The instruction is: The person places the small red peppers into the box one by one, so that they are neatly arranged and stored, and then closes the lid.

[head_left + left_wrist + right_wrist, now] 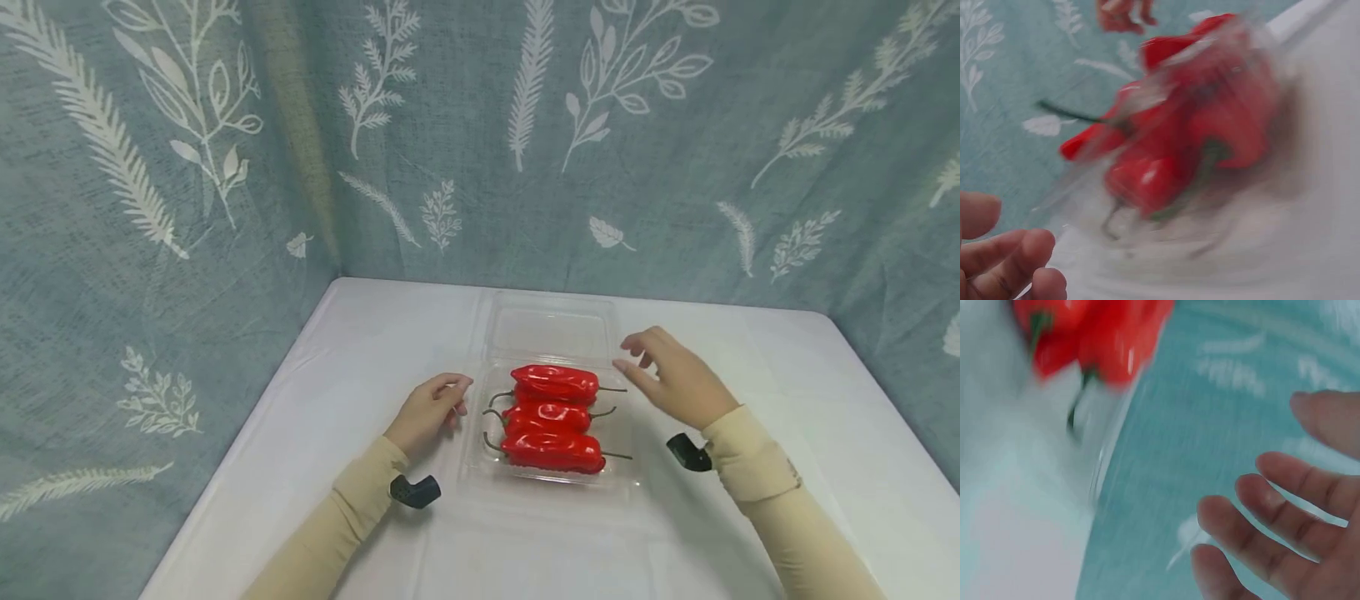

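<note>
Several long red peppers with green stems lie side by side, some stacked, in a clear plastic clamshell box. Its lid is folded back flat behind it. At the box's left side is my left hand, its fingers loosely bent and holding nothing. My right hand hovers at the right of the box near the lid's hinge, fingers spread and slightly bent. The right wrist view shows that palm bare. Peppers in the left wrist view are blurred, and the left hand's fingers show beside them.
The box rests on a white-covered table. Behind and to the left hangs a blue-green curtain with white leaf patterns. Each wrist carries a small dark device on its inner side.
</note>
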The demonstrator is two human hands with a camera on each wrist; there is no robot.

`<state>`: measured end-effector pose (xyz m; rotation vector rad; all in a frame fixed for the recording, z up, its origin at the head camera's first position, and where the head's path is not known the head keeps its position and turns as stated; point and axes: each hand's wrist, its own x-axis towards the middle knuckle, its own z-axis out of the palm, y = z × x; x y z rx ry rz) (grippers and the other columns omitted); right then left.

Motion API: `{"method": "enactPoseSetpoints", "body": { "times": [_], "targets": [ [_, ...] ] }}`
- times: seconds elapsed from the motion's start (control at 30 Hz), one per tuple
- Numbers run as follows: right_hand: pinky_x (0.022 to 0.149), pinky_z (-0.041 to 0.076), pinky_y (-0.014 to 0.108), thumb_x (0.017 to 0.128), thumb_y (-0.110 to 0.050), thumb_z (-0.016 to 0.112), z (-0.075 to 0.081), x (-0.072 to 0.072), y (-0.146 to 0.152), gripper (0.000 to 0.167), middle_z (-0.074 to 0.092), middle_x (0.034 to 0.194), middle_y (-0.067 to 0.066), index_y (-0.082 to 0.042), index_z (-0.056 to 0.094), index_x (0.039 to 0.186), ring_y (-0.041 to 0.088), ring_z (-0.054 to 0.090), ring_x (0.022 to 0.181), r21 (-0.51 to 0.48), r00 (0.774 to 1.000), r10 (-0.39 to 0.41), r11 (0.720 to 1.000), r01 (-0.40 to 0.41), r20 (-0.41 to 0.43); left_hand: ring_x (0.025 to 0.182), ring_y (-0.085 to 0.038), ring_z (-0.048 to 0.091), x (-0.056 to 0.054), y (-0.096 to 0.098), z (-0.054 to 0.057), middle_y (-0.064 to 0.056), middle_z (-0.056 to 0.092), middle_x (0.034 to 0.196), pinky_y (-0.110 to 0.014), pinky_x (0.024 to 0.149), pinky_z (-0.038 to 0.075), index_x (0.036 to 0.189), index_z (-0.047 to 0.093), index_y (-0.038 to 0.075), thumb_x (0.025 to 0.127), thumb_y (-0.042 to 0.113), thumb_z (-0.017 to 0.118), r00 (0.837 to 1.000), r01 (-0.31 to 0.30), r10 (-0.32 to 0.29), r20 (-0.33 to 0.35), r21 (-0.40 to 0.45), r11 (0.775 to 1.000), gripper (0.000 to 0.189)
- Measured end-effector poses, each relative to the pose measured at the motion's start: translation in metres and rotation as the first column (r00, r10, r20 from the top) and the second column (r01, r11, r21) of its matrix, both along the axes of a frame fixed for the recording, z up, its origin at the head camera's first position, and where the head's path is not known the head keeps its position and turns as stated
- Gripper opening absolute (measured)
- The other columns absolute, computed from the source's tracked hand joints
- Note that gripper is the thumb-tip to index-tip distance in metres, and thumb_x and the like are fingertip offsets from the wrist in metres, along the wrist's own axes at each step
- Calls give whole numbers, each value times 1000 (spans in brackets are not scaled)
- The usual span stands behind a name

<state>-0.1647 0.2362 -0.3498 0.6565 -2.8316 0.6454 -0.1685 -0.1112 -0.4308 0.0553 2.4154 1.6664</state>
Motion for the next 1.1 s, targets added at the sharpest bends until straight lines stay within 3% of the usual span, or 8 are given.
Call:
{"method": "enactPoseSetpoints", "body": {
  "times": [0.13,0.2,0.27,0.43,0.53,0.6,0.93,1.1],
  "targets": [
    [77,49,47,99,-32,51,-1,-25,26,35,64,102,17,0,61,111,29,59,90,-51,989,-117,991,122,91,60,-10,52,-24,-9,7,0,61,75,-24,63,45,126,58,6,99,34,51,999,-15,15,39,-6,1000,38],
    [77,48,47,100,-37,47,-6,-39,35,41,64,102,18,0,61,111,30,60,90,-70,969,-163,981,179,188,60,-9,51,-40,-11,11,0,59,76,-25,64,45,127,57,4,100,31,50,999,-8,8,49,7,1000,38],
    [76,49,44,100,-40,45,-14,-52,41,45,64,102,19,1,61,112,29,60,89,-76,929,-196,970,230,312,60,-9,51,-54,-11,13,0,58,77,-25,65,45,127,56,2,100,28,49,998,4,-6,69,29,1000,38],
    [77,47,37,100,-42,44,-35,-84,41,50,60,103,18,2,59,119,26,56,89,-59,787,-210,953,298,580,62,-10,53,-89,-2,12,-1,58,81,-25,64,45,127,56,1,101,28,48,991,38,-38,130,0,999,39],
    [82,47,38,100,-41,45,-45,-96,38,48,60,103,16,1,58,120,26,55,92,-68,748,-192,951,302,635,62,-10,52,-101,10,11,-2,60,80,-24,62,45,124,58,2,100,31,50,990,28,-21,140,-47,998,39],
    [83,46,38,99,-40,46,-49,-103,37,47,60,102,15,1,59,118,26,55,93,-85,743,-178,950,302,645,61,-10,52,-107,19,11,-3,62,80,-24,61,44,124,57,1,100,32,50,991,36,-25,130,-83,996,40],
    [76,43,33,98,-38,49,-62,-111,30,41,58,93,10,-1,61,112,23,52,88,-102,746,-184,942,320,640,63,-10,52,-104,37,9,-7,61,88,-22,61,44,124,54,2,97,31,54,995,13,0,96,-144,990,39],
    [73,42,31,98,-37,49,-61,-113,31,42,58,93,11,0,60,113,22,52,85,-105,768,-194,941,321,610,61,-10,52,-105,40,15,-6,61,85,-23,60,43,122,55,2,98,28,53,997,8,2,74,-134,991,35]
  ]
}}
